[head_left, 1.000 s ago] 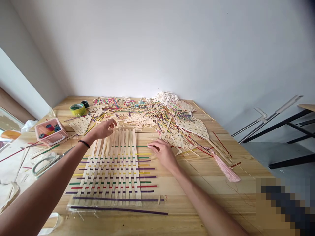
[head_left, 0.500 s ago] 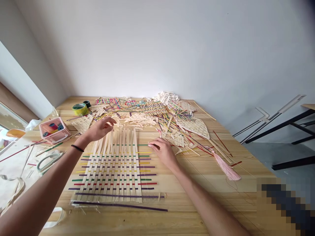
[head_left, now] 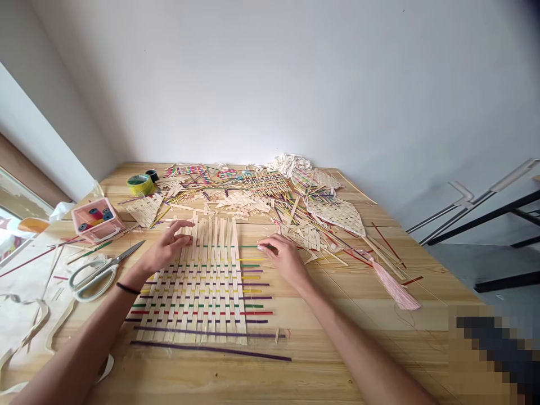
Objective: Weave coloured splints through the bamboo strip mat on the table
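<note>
A partly woven mat (head_left: 202, 292) of pale upright bamboo strips, crossed by thin purple, green, red and yellow strips, lies before me. My right hand (head_left: 280, 253) is closed, pinching the right end of a thin green strip (head_left: 247, 246) that runs in among the upright strips near the top. At the mat's upper left is my left hand (head_left: 169, 247), fingers bent and apart over the loose strip ends; its fingertips are close to the strips, and I see nothing held. Below the mat lies a dark purple strip (head_left: 211, 351), beside clear tape along the bottom edge.
Scissors (head_left: 101, 275) lie left of my forearm, near a pink box (head_left: 99, 219) with thread spools. Yellow tape (head_left: 140, 184) sits farther back. Loose strips and woven pieces (head_left: 265, 184) cover the table's back; a woven fan (head_left: 337, 216) and pink tassel (head_left: 396, 287) are at right.
My left hand has come down and slightly right, to the mat's upper left strips. My right hand keeps its pinch on the green strip. The view has shifted slightly, and the scissors show more fully.
</note>
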Demonstrator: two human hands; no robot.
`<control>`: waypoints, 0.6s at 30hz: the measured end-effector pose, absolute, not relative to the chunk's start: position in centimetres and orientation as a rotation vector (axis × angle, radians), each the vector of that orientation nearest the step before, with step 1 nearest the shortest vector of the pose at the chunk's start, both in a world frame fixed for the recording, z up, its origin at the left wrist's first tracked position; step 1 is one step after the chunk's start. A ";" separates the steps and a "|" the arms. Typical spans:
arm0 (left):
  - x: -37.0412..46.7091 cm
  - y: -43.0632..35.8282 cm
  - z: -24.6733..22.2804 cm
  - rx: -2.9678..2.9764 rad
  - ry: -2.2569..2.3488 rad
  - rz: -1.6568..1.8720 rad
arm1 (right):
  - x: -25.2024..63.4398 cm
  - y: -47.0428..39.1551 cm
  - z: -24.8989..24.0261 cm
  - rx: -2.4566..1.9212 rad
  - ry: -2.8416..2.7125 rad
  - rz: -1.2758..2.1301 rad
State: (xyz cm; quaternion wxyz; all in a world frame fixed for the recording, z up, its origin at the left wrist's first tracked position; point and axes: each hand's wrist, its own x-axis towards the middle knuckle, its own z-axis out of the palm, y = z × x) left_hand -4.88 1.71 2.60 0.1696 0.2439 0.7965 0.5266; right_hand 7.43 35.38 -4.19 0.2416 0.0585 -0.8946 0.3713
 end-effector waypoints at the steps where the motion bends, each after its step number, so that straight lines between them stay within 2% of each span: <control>1: -4.8 1.6 2.5 0.681 2.257 1.510 | 7.5 35.4 -4.1 0.164 -2.447 1.015; 18: -4.6 0.9 1.5 0.809 2.261 1.454 | 8.1 36.8 -3.6 0.187 -2.499 1.039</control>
